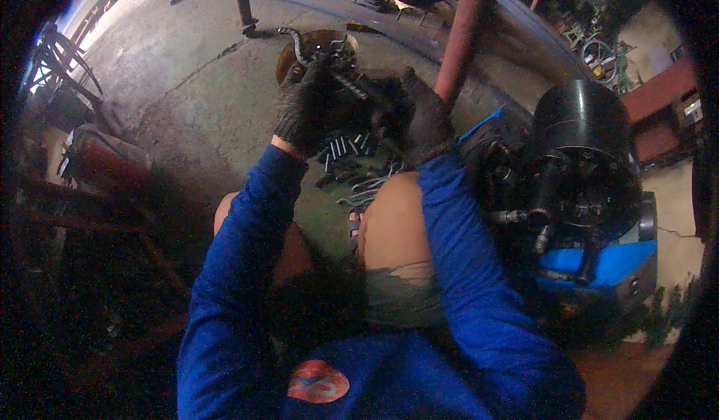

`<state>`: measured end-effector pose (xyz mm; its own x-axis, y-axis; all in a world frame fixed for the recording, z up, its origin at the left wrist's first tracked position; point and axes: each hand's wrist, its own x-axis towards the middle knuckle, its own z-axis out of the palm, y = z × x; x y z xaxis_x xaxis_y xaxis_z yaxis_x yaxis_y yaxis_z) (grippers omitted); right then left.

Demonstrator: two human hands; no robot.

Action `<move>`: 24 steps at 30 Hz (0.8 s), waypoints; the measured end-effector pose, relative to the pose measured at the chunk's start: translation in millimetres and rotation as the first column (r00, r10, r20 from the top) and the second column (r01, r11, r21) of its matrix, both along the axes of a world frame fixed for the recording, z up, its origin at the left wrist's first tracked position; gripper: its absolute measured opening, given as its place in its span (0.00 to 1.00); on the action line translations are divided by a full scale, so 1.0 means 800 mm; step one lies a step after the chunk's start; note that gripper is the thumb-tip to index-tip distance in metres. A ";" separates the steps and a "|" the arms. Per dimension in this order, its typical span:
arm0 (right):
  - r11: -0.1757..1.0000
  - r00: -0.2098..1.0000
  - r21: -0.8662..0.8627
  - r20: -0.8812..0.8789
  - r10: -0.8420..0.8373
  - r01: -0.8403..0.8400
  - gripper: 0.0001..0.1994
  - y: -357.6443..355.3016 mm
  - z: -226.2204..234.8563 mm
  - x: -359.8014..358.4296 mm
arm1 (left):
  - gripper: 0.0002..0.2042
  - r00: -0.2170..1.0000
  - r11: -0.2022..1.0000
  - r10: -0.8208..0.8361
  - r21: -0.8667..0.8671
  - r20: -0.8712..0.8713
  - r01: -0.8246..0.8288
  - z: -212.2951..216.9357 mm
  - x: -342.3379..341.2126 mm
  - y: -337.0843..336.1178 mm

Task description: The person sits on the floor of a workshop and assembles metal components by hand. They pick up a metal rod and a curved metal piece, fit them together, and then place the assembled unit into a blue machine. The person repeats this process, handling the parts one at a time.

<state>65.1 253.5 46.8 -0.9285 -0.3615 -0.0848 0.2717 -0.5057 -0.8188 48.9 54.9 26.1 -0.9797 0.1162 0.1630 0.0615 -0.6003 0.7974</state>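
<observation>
Both my hands wear dark knit gloves, and between them is a dark, greasy metal assembly point(386, 105). My left hand point(302, 111) is closed at its left side, with the fingertips partly lost against the dark metal. My right hand point(430, 119) grips its right side, the thumb side raised and the other fingers hidden. A ridged metal rod point(350, 86) runs slantwise between the hands. Just beyond my left hand lies a round brownish metal plate point(285, 59), with a bent silvery piece point(296, 44) over it. Exact part kinds are too dark to make out.
Several short silvery pins point(344, 146) and a looped grey cord point(367, 191) lie on the concrete by my foot. A red post point(468, 38) rises ahead. At right are a black cylinder point(580, 116) and blue machine point(599, 263); at left, a red canister point(108, 158).
</observation>
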 end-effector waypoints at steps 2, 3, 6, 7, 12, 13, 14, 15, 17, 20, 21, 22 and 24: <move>1.000 0.999 0.010 -0.018 -0.029 0.029 0.27 -0.002 -0.004 -0.002 | 0.15 0.999 0.999 0.042 -0.020 -0.026 -0.042 -0.011 -0.005 -0.001; 0.999 0.998 0.017 -0.039 -0.042 0.043 0.27 -0.003 -0.006 -0.005 | 0.15 0.997 0.997 0.064 -0.029 -0.039 -0.065 -0.017 -0.007 -0.002; 0.999 0.998 -0.014 0.048 -0.037 0.038 0.26 -0.002 -0.008 -0.008 | 0.15 0.979 0.989 0.087 -0.100 -0.185 -0.106 -0.027 -0.010 -0.003; 1.000 0.998 -0.015 0.061 -0.025 0.026 0.26 0.000 -0.007 -0.007 | 0.16 0.959 0.961 0.110 -0.219 -0.260 -0.169 -0.029 -0.009 -0.003; 0.993 0.993 0.024 0.017 -0.120 0.119 0.27 -0.002 -0.015 -0.012 | 0.22 0.971 0.945 0.105 -0.281 -0.215 -0.165 -0.042 -0.021 -0.007; 0.997 0.997 0.012 0.004 -0.075 0.075 0.27 -0.002 -0.018 -0.010 | 0.23 0.982 0.979 0.090 -0.169 -0.165 -0.118 -0.049 -0.024 -0.008; 0.999 0.999 0.002 -0.010 -0.035 0.035 0.28 0.003 -0.017 -0.007 | 0.23 0.981 0.986 0.078 -0.130 -0.180 -0.102 -0.043 -0.020 -0.005; 1.000 1.000 0.001 -0.016 -0.008 0.008 0.28 0.007 -0.017 -0.007 | 0.23 0.979 0.991 0.073 -0.095 -0.191 -0.092 -0.043 -0.019 -0.003; 0.999 0.999 0.005 -0.023 0.037 -0.037 0.28 0.011 -0.019 -0.011 | 0.23 0.975 0.996 0.072 -0.029 -0.212 -0.080 -0.049 -0.020 -0.005; 0.999 0.999 -0.001 -0.013 0.047 -0.048 0.29 0.012 -0.025 -0.022 | 0.15 0.889 0.884 0.220 -0.303 -0.403 -0.356 -0.060 -0.034 -0.002; 0.999 0.999 -0.007 -0.008 0.043 -0.043 0.29 0.011 -0.027 -0.024 | 0.14 0.885 0.869 0.237 -0.320 -0.400 -0.377 -0.062 -0.036 -0.001; 1.000 0.999 0.003 -0.012 0.031 -0.031 0.29 0.012 -0.030 -0.023 | 0.12 0.882 0.853 0.255 -0.337 -0.396 -0.398 -0.065 -0.038 -0.001; 1.000 1.000 0.024 -0.024 0.000 0.000 0.29 0.010 -0.022 -0.017 | 0.12 0.964 0.970 0.194 -0.113 -0.181 -0.216 -0.050 -0.032 0.001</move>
